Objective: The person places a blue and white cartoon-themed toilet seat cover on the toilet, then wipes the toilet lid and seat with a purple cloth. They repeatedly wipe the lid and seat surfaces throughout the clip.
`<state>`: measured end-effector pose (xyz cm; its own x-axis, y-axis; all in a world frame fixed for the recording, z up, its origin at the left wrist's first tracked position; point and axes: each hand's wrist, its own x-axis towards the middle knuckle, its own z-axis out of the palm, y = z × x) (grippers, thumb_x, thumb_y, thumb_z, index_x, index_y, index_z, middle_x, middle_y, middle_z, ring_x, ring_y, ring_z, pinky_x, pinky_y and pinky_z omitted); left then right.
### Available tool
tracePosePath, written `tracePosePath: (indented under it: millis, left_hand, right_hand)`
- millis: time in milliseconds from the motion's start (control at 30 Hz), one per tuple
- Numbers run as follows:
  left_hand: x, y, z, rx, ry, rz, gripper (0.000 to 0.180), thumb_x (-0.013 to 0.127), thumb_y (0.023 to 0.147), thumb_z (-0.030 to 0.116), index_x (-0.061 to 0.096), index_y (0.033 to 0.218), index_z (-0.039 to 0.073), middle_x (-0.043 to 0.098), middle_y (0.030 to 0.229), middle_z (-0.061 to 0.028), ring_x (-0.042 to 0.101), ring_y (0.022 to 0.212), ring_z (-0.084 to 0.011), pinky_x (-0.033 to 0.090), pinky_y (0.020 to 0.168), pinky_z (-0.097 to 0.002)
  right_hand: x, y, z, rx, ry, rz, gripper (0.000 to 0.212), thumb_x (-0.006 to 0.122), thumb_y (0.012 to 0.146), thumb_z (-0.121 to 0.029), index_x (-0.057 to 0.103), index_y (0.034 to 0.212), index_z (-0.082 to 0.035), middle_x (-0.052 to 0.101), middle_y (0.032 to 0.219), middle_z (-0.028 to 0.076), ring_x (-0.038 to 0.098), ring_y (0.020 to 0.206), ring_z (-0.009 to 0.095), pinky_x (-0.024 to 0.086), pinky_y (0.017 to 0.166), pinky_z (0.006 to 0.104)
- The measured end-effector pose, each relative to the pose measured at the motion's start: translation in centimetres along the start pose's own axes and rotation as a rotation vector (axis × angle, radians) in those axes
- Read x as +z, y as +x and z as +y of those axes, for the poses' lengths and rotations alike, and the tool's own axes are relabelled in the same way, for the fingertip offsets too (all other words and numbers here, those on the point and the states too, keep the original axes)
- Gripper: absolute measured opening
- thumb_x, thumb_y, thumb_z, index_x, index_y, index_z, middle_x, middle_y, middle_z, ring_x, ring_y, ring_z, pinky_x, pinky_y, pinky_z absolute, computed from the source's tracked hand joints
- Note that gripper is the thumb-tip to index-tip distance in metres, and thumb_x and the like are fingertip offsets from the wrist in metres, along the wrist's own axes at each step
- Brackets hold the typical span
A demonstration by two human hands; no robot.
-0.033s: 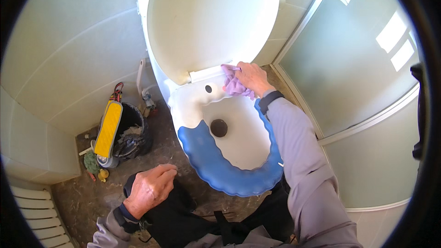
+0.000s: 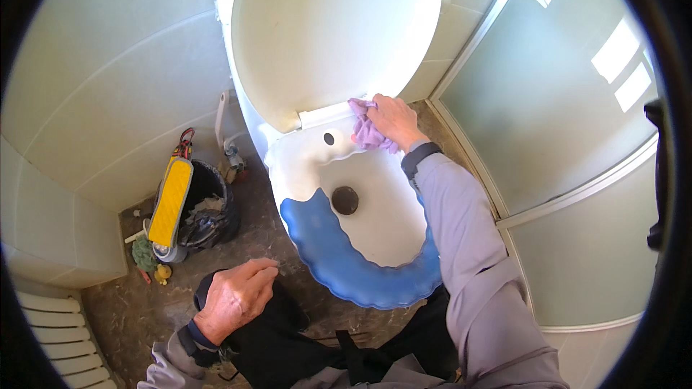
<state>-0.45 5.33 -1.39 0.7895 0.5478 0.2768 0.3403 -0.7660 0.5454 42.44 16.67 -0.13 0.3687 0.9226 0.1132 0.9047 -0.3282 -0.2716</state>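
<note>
A toilet bowl (image 2: 393, 235) stands before me with its white lid (image 2: 333, 36) raised. My right hand (image 2: 395, 119) grips a crumpled purple cloth (image 2: 368, 132) against the rear right of the bowl's rim, close to the white hinge bar (image 2: 334, 112). Around the front and left of the rim lies a blue, scalloped seat pad (image 2: 328, 253); my right forearm covers part of its right side. My left hand (image 2: 238, 298) rests at my left knee, its fingers loosely curled together, and nothing shows in them.
Left of the toilet stands a black-lined bin (image 2: 210, 220), with a yellow-faced flat brush (image 2: 171, 202) leaning against it. A small yellow duck (image 2: 163, 273) and green scrubber (image 2: 144, 253) lie nearby. A frosted shower panel (image 2: 544, 122) borders the right side; a white radiator (image 2: 58, 331) stands lower left.
My right forearm has shifted slightly and hides more of the blue pad's right end. The cloth has moved very little; my left hand stays still.
</note>
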Motion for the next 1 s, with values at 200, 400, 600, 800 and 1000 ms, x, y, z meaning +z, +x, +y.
tracePosePath:
  millis: [200,400,600,800,1000]
  left_hand:
    - [0.0,0.9,-0.1,0.013,0.001,-0.010,0.022,0.075,0.085,0.000,0.071,0.107,0.000,0.073,0.113,-0.0123,0.075,0.088,-0.0323,0.062,0.075,-0.0377]
    - [0.0,0.3,0.1,-0.012,-0.015,-0.005,0.023,0.075,0.084,0.000,0.071,0.107,0.000,0.073,0.113,-0.0126,0.075,0.089,-0.0318,0.062,0.075,-0.0373]
    - [-0.2,0.6,-0.1,-0.039,0.001,-0.037,0.023,0.075,0.084,0.000,0.072,0.107,0.000,0.073,0.112,-0.0126,0.075,0.090,-0.0325,0.062,0.076,-0.0377]
    - [0.0,1.0,0.3,-0.012,0.007,-0.001,0.023,0.075,0.085,-0.001,0.072,0.107,0.000,0.073,0.112,-0.0124,0.075,0.090,-0.0331,0.063,0.076,-0.0381]
    - [0.0,0.2,-0.1,-0.039,-0.015,-0.012,0.022,0.074,0.085,-0.001,0.072,0.108,-0.001,0.073,0.112,-0.0131,0.075,0.090,-0.0329,0.063,0.077,-0.0381]
  right_hand:
    - [5.6,-1.5,-3.7,-0.273,-0.075,0.152,0.021,0.063,0.096,-0.024,0.071,0.109,-0.009,0.076,0.095,0.019,0.075,0.091,0.039,0.058,0.080,0.0514]
    - [1.3,-0.7,0.0,-0.184,-0.040,0.066,0.032,0.060,0.096,-0.030,0.068,0.121,-0.010,0.077,0.098,0.017,0.075,0.091,0.038,0.058,0.079,0.0522]
    - [4.8,-1.2,-6.5,-0.316,-0.080,0.072,0.024,0.059,0.095,-0.011,0.067,0.117,-0.004,0.076,0.100,0.018,0.076,0.090,0.036,0.060,0.075,0.0500]
    - [5.5,-3.2,-8.5,-0.495,0.320,0.111,0.014,0.065,0.095,-0.017,0.070,0.106,-0.011,0.075,0.100,0.015,0.075,0.093,0.033,0.060,0.077,0.0490]
    - [0.1,-0.7,-0.7,-0.121,-0.077,0.094,0.025,0.064,0.096,-0.030,0.067,0.114,-0.012,0.076,0.098,0.014,0.074,0.093,0.039,0.058,0.077,0.0526]
